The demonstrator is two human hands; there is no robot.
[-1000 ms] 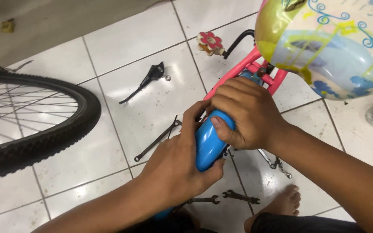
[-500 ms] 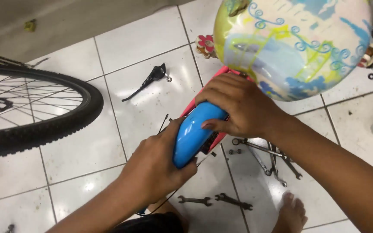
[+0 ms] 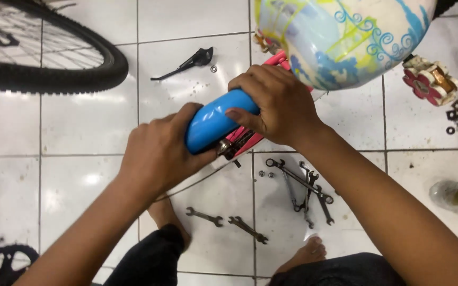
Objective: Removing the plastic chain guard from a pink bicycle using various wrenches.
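A curved blue plastic fender [image 3: 213, 119] sits over a pink bicycle frame [image 3: 242, 139]. My left hand [image 3: 157, 153] grips the fender's lower end from the left. My right hand [image 3: 274, 103] clasps its upper part from above, fingers wrapped over the blue plastic. Just past my right hand looms a large rounded panel [image 3: 340, 37] printed in yellow, white and blue swirls, which hides the rest of the pink frame.
White floor tiles carry several wrenches [image 3: 303, 185], two small spanners [image 3: 226, 221] and loose nuts. A black kickstand [image 3: 186, 62] lies at top centre. A large bicycle wheel [image 3: 49, 71] stands top left. A flower-shaped pedal [image 3: 430, 79] lies right. My feet [image 3: 306, 254] are below.
The view has shifted right and down, so the wheel and the printed panel sit higher in frame. Both hands stay on the blue fender, which now lies more level.
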